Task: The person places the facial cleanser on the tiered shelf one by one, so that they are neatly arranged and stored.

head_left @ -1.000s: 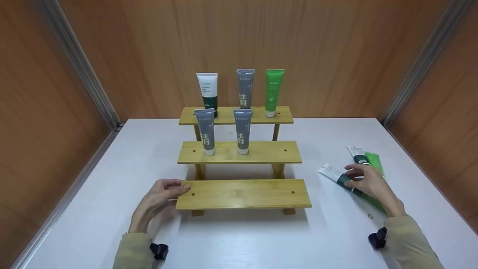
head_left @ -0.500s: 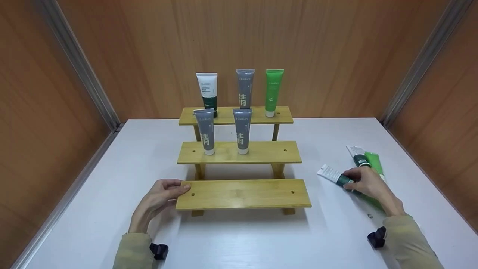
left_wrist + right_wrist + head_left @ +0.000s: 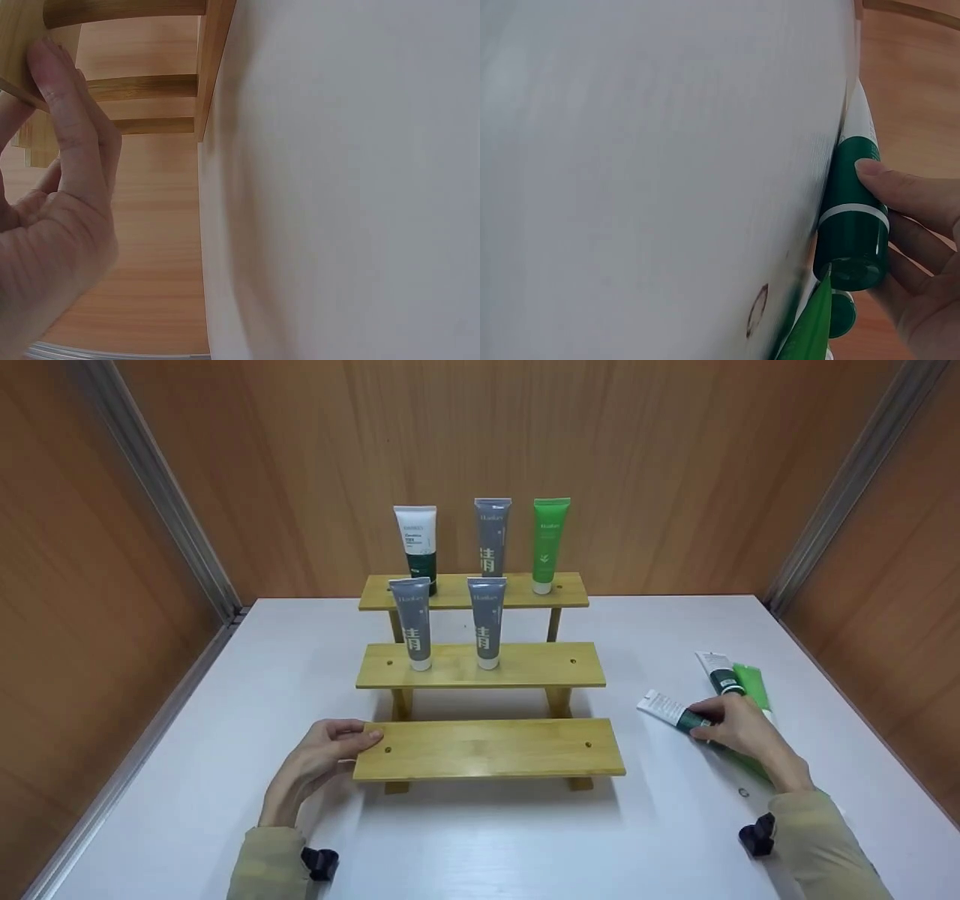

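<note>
My left hand (image 3: 319, 757) grips the left end of the lowest board of a three-step wooden display stand (image 3: 487, 750), thumb on top. In the left wrist view, its fingers (image 3: 75, 142) lie against the board. At the right, my right hand (image 3: 742, 731) pinches a white and dark-green squeeze tube (image 3: 664, 709) lying slanted on the table. The right wrist view shows the thumb on the dark-green part of this tube (image 3: 847, 180), near its cap. Beside the hand lie another white and dark-green tube (image 3: 716, 666) and a green tube (image 3: 752, 684). Another green tube (image 3: 752, 765) is partly hidden below the hand.
The top step holds a white and dark-green tube (image 3: 417, 536), a grey tube (image 3: 492, 532) and a green tube (image 3: 550, 540), all upright. Two grey tubes stand on the middle step, one left (image 3: 412, 619), one central (image 3: 487, 619). Wooden panels (image 3: 480, 435) enclose the white table (image 3: 487, 847).
The right hand's fingers have closed onto the white and dark-green tube, which has shifted very slightly. My left hand stays on the stand.
</note>
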{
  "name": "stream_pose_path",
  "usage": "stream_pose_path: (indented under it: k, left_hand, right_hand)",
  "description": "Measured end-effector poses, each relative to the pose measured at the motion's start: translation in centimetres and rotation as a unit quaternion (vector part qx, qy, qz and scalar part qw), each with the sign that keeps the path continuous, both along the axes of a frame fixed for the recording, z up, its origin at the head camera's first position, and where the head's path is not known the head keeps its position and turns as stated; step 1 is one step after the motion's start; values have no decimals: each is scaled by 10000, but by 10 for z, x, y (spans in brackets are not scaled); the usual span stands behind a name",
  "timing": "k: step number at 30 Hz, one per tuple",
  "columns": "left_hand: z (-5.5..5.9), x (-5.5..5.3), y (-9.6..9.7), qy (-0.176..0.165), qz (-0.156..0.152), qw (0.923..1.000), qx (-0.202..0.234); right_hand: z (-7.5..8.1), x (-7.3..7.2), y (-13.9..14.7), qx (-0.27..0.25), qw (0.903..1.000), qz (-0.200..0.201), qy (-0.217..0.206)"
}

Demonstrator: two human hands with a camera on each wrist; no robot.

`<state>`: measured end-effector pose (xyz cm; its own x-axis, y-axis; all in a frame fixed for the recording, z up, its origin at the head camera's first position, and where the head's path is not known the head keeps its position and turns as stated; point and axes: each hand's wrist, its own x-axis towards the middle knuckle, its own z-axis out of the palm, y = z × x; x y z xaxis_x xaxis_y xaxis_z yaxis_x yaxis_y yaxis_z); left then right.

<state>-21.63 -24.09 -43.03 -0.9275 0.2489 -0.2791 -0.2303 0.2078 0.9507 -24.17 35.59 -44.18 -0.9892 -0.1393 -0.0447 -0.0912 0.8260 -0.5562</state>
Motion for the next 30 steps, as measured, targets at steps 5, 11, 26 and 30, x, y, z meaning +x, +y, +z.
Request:
stream_pose_path:
  k: [5,11,26,30]
  left_hand:
    - [0,0,1,-37,30,10000,-26]
    - [0,0,0,-9,-11,10000,63]
    - [-1,-1,0,-43,57,10000,35]
    - [-1,-1,-1,-17,28,10000,57]
  right_hand:
    - [0,-1,-1,100,9999,-43,-72]
    - [-1,-2,-1,110,9999,8,8]
    - [-2,-4,-6,279,9982,279,451]
    - [-1,-5,-8,411,9982,280,335]
